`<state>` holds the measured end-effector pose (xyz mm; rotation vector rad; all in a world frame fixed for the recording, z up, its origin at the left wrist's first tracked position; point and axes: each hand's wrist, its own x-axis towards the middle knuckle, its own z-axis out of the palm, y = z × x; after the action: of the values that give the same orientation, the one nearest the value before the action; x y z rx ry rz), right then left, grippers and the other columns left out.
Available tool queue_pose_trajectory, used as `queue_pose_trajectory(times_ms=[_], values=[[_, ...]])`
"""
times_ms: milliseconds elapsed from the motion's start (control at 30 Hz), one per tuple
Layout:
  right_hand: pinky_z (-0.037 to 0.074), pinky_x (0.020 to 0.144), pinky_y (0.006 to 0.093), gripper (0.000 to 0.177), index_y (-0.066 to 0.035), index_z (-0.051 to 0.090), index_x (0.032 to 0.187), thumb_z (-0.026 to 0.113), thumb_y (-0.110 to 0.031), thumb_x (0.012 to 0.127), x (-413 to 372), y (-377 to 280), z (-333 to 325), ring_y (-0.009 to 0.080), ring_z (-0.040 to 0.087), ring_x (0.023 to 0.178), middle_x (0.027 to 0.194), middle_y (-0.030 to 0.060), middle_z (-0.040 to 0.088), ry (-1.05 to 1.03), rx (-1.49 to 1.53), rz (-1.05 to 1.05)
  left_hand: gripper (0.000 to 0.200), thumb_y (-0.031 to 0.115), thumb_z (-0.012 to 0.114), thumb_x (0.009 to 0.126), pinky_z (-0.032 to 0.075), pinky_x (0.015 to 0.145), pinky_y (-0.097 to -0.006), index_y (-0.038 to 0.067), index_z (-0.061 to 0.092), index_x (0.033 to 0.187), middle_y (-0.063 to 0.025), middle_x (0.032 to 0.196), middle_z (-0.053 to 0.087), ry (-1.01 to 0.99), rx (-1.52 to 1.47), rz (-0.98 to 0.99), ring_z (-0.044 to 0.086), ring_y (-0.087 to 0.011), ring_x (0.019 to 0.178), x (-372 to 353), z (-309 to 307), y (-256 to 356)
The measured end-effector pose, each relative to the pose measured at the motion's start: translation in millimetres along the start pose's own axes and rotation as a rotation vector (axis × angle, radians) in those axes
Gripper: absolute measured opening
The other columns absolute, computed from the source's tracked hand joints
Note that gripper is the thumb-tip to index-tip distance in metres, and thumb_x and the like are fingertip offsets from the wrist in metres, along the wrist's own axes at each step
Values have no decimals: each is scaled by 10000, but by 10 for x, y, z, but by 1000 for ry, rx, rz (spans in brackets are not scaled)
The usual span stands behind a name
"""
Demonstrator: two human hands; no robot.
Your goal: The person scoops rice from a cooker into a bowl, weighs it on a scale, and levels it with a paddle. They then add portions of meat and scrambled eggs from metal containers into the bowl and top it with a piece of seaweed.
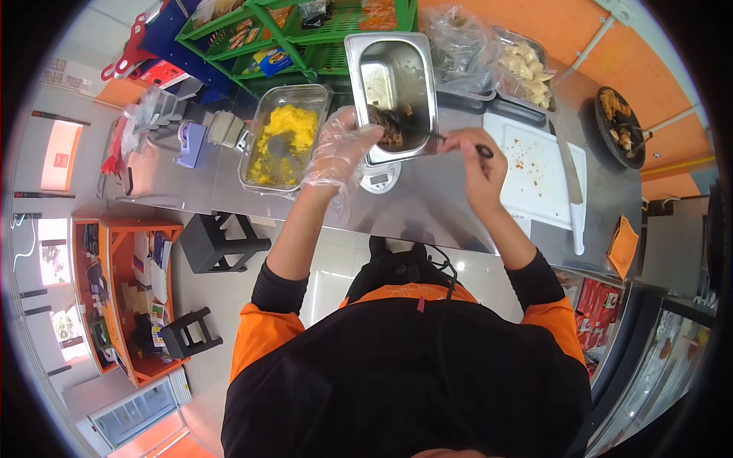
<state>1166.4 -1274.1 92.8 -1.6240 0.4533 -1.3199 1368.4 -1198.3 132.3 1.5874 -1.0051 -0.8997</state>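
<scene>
Pan silver-grey; contents apparently brown, poorly lit. Utensil handle black. Tray food yellow. Cutting board white, reddish-brown flecked.

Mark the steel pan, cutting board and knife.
Steel pan (405,76): head view, bare inside surface.
Cutting board (546,195): head view, bare white surface.
Knife (571,174): head view, blade.

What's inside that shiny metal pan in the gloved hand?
Brown food sits mostly in the near end of the metal pan, and a black-handled utensil reaches in. The bottom beneath the food is covered and can't be seen.

Food-prep kitchen, steel counter, cutting board
</scene>
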Motion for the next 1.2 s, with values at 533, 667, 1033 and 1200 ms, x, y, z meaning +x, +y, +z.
queue_pose_trajectory(times_ms=[533, 667, 1033, 1200], values=[[527, 731, 319, 208, 10, 561, 841, 509, -176, 917, -62, 393, 724, 225, 625, 744, 855, 149, 619, 529, 676, 705, 298, 143, 660, 776, 463, 729, -332, 29, 590, 1043, -122, 894, 602, 41, 226, 217, 578, -217, 800, -59, -410, -513], [524, 737, 314, 204, 12, 550, 851, 514, -179, 912, -35, 461, 777, 225, 616, 785, 864, 154, 613, 615, 709, 758, 306, 139, 662, 770, 463, 736, -336, 29, 589, 1045, -126, 909, 597, 73, 226, 249, 577, -225, 808, -81, -470, -520], [503, 773, 330, 191, 7, 555, 871, 514, -174, 914, 120, 448, 785, 224, 605, 813, 900, 156, 619, 621, 704, 611, 281, 75, 675, 747, 453, 771, -320, 18, 583, 1007, -99, 910, 568, 233, 10, 203, 563, -195, 853, -22, -527, -777], [501, 780, 339, 184, 2, 559, 868, 518, -172, 912, 195, 409, 778, 224, 608, 807, 899, 154, 623, 621, 702, 578, 290, 15, 654, 757, 449, 777, -305, 6, 561, 1031, -83, 955, 579, 238, -172, 147, 555, -165, 870, -36, -505, -780]])
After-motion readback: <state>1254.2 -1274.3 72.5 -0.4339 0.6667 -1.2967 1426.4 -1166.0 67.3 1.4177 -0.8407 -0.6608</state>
